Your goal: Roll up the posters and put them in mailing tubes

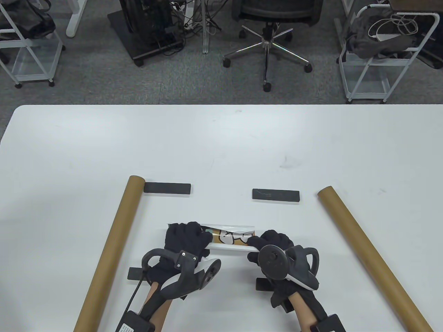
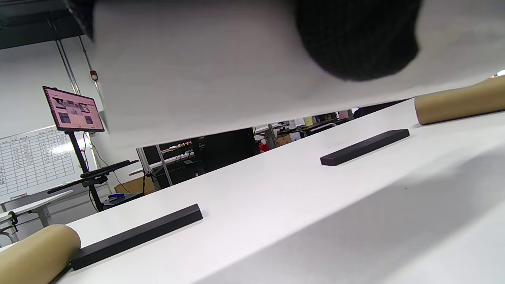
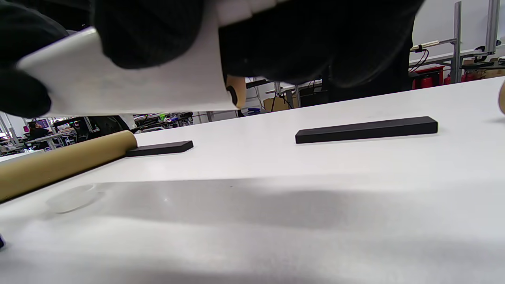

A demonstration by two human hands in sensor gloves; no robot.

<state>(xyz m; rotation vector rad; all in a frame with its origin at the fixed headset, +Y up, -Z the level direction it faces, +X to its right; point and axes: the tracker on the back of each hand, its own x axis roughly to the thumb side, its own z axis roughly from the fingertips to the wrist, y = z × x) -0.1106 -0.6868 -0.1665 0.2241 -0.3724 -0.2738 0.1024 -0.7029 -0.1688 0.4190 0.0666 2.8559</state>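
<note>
The rolled poster (image 1: 230,238) is gripped at both ends by the left hand (image 1: 187,238) and right hand (image 1: 273,243), just above the table (image 1: 221,145) near its front edge, probably to keep it tight. Cardboard tubes (image 1: 110,249) lie alongside; their openings are unclear.

Both hands are in black knit gloves. The left hand (image 1: 187,238) has a dark grey tracker (image 1: 185,273) on its back, ring-shaped with a white underside and small screws on a bracket, plus a black cable down to a labelled black box (image 1: 133,323) on the forearm. The right hand (image 1: 277,243) has a matching tracker (image 1: 285,264) showing a round face with buttons.
</note>
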